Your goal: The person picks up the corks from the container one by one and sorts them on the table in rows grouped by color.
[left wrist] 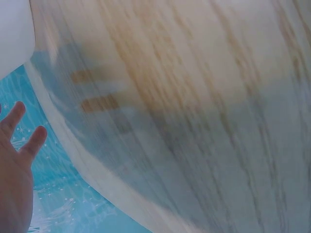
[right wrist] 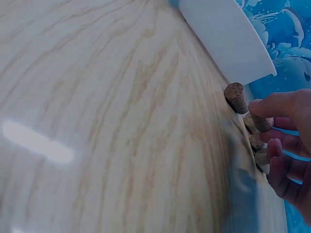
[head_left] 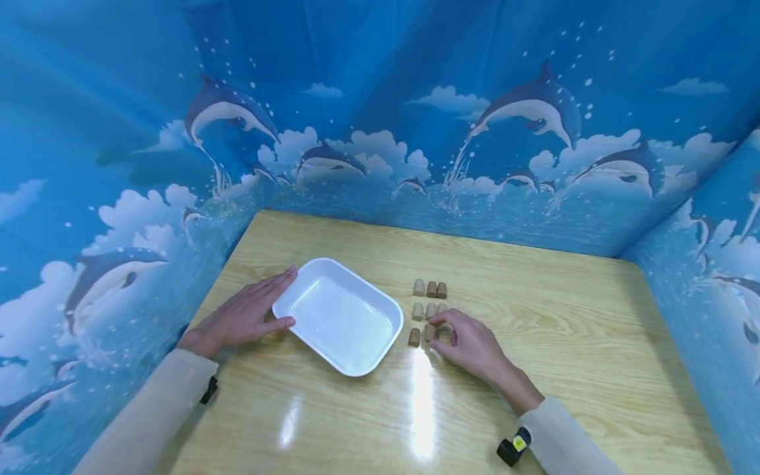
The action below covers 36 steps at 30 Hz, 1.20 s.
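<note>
A white rectangular tray (head_left: 336,319) sits on the table, left of the corks. My left hand (head_left: 255,309) rests against its left end, fingers straight and thumb by the near rim. In the left wrist view the left hand (left wrist: 17,165) shows only in part. My right hand (head_left: 472,343) pinches a cork stopper (head_left: 430,332) between thumb and index finger, also seen as a cork (right wrist: 262,122) in the right wrist view. Left of it stands a darker cork (head_left: 414,338). Further corks (head_left: 418,311) stand behind in short rows, some partly hidden by the fingers.
The wood-grain table (head_left: 534,297) reaches to a blue dolphin-print curtain (head_left: 368,119) at the back and both sides. A back row of corks (head_left: 432,289) stands right of the tray. Bright light reflections (head_left: 423,402) lie on the tabletop in front.
</note>
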Each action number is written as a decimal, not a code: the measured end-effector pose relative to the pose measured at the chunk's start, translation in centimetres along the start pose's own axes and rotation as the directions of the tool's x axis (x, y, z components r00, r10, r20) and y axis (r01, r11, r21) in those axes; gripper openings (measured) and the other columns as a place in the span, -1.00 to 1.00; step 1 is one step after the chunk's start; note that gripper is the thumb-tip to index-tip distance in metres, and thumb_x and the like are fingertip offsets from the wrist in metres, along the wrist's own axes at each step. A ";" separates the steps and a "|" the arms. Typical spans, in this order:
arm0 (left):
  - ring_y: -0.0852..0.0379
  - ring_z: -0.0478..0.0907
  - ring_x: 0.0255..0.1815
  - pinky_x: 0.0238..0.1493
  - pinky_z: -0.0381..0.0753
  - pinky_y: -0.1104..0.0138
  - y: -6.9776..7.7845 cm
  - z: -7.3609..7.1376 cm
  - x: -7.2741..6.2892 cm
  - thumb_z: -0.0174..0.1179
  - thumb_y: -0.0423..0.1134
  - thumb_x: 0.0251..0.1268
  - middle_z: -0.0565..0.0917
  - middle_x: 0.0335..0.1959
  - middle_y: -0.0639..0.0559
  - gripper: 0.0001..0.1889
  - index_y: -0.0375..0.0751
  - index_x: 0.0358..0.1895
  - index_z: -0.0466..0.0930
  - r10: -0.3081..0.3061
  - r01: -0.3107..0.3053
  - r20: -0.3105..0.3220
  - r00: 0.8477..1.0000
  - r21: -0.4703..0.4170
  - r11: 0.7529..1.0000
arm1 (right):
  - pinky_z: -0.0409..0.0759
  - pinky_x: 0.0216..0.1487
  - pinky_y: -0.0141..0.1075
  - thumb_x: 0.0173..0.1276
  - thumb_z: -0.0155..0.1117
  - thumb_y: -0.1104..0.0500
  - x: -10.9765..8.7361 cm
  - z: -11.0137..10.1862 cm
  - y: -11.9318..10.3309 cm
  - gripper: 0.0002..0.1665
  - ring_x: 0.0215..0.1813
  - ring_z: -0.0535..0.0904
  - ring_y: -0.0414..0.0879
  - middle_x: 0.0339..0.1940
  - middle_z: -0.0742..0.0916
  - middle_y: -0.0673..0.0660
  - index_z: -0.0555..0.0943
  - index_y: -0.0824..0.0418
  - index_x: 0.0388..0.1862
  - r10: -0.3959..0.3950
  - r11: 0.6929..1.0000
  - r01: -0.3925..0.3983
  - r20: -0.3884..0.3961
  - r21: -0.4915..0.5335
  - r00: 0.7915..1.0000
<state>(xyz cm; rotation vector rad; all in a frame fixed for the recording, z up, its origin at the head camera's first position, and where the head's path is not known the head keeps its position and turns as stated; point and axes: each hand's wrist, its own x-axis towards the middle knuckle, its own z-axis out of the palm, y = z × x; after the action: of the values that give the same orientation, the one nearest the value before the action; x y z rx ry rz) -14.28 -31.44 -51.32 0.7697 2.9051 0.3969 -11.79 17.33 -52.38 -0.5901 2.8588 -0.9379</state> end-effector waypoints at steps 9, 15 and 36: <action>-0.31 0.10 0.80 0.70 0.25 -0.28 0.1 -0.1 -0.1 0.18 0.28 0.62 0.01 0.84 -0.14 0.02 -0.13 0.83 -0.13 -0.012 0.012 0.002 1.000 0.002 1.000 | 0.45 -0.41 -0.42 0.34 0.61 0.01 -0.4 0.9 1.1 -0.54 -0.41 0.44 -0.38 -0.03 0.79 -0.11 0.76 -0.02 0.20 -0.021 1.000 0.021 0.004 -0.009 1.000; -0.30 0.09 0.80 0.70 0.25 -0.28 -0.1 0.0 -0.2 0.17 0.30 0.62 0.00 0.85 -0.13 0.02 -0.10 0.83 -0.14 -0.019 0.019 0.011 1.000 0.000 1.000 | 0.43 -0.42 -0.42 0.30 0.65 -0.02 -0.6 1.2 1.2 -0.49 -0.41 0.42 -0.38 -0.10 0.74 -0.14 0.75 -0.04 0.21 -0.037 0.999 0.037 0.001 -0.015 0.999; -0.34 0.08 0.79 0.66 0.24 -0.37 -0.1 -0.8 0.2 0.11 0.31 0.65 0.00 0.85 -0.16 -0.03 -0.06 0.83 -0.12 -0.019 0.019 0.026 0.999 0.002 1.000 | 0.51 -0.41 -0.34 0.65 0.34 -0.05 0.6 -1.7 2.1 -0.66 -0.43 0.54 -0.30 0.03 0.84 0.04 0.76 0.10 0.21 0.089 0.994 -0.081 -0.117 0.072 0.989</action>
<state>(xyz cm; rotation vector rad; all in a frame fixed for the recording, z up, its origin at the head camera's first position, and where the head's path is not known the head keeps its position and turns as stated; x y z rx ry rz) -14.61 -31.61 -50.59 0.7415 2.8872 0.3796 -13.35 19.55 -52.22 -0.4152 2.9164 -1.0862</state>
